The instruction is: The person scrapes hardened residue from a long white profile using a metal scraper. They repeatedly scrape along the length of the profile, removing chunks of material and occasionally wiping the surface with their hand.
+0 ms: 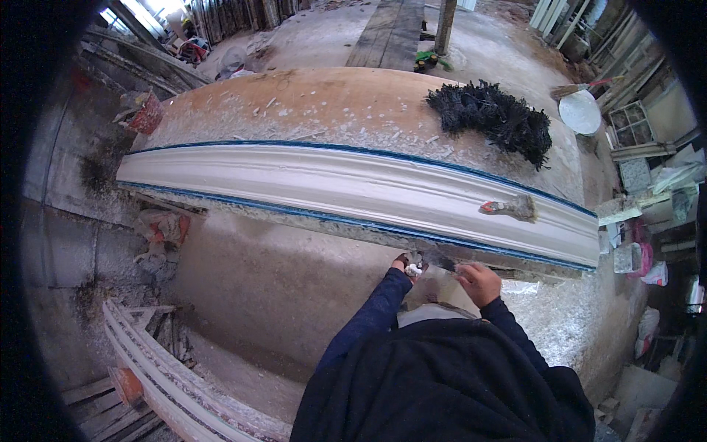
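Observation:
Just in front of the long white moulding (353,177), my left hand (401,262) is closed around a small whitish lump (414,269). My right hand (480,283) grips a dark, flat scraper (440,260), its wide end pointing left, close to the lump; whether they touch I cannot tell. The moulding lies across the bench with ridges along its length and blue strips on both long edges. On its right part rests a paintbrush (509,208) with dusty bristles and a reddish handle end.
Behind the moulding, the tan bench top (309,96) carries white crumbs and a heap of black fibre (493,121). A curved, ridged length (169,376) stands at the lower left. On the right are a white basin (579,113) and a pink bag (642,250).

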